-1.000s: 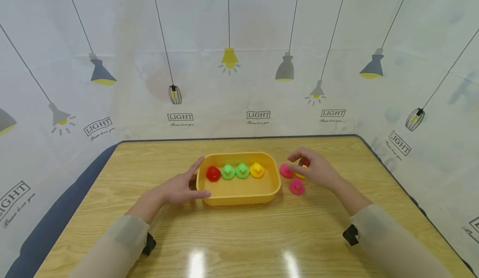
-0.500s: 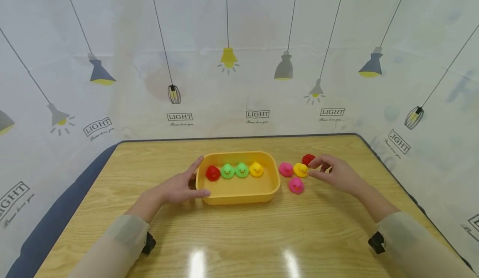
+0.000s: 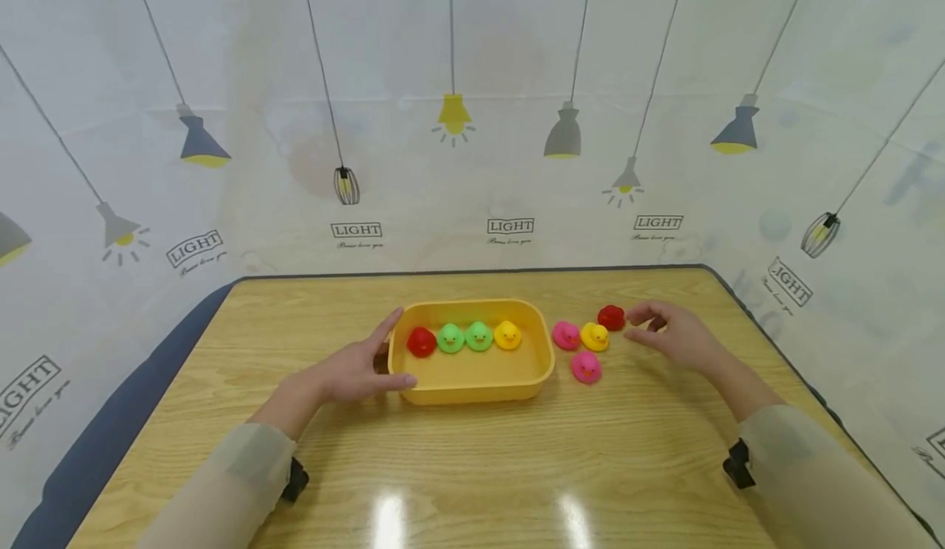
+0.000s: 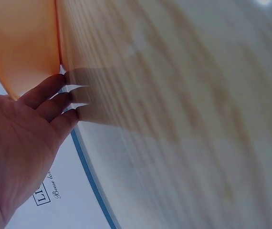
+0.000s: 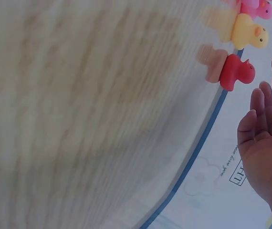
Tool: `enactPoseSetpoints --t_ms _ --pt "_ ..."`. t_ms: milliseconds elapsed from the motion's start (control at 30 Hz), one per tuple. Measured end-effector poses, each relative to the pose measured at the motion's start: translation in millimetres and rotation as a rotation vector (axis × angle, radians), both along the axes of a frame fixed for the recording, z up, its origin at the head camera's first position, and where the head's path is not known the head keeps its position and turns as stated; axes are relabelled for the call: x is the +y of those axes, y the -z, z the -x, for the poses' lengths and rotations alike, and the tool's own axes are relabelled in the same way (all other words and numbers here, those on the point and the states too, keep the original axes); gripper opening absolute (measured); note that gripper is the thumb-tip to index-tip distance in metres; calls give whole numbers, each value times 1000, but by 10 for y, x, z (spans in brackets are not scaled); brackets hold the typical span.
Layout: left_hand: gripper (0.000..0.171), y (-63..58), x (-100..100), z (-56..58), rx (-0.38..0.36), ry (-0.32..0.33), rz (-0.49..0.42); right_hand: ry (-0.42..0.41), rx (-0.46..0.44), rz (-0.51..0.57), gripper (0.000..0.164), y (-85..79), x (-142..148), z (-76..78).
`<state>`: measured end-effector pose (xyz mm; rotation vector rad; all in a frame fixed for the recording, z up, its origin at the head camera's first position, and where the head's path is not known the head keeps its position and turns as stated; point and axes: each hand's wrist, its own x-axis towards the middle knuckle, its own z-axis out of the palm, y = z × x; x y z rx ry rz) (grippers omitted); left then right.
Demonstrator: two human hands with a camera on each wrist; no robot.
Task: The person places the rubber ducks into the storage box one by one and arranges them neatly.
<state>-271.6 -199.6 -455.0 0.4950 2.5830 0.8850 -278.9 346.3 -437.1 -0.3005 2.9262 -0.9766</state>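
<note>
My left hand holds the left end of a yellow plastic box, thumb along the front rim and index finger at the back corner. In the left wrist view its other fingers reach low beside the box wall. Inside the box sit a red duck, two green ducks and a yellow duck in a row. My right hand is loosely curved and holds nothing. Just left of its fingertips stands another red duck.
Right of the box, a second yellow duck stands beside the red one, with a pink duck to its left. Another pink duck stands nearer the front. A printed cloth rises behind the wooden table.
My right hand has drawn back to the right from over the loose ducks, uncovering the yellow and red ones. The left hand and the box have stayed put.
</note>
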Motion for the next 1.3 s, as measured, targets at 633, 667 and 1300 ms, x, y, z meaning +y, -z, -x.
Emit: enactPoseSetpoints --t_ms 633,667,1300 --pt "125 1 -2 -13 4 5 -4 93 -88 38 60 229 -75 479" --pt "126 3 -5 -11 9 6 -3 101 -93 38 60 238 -79 494" --pt "125 -1 -4 -4 -1 -6 9 99 -51 11 45 241 -48 489"
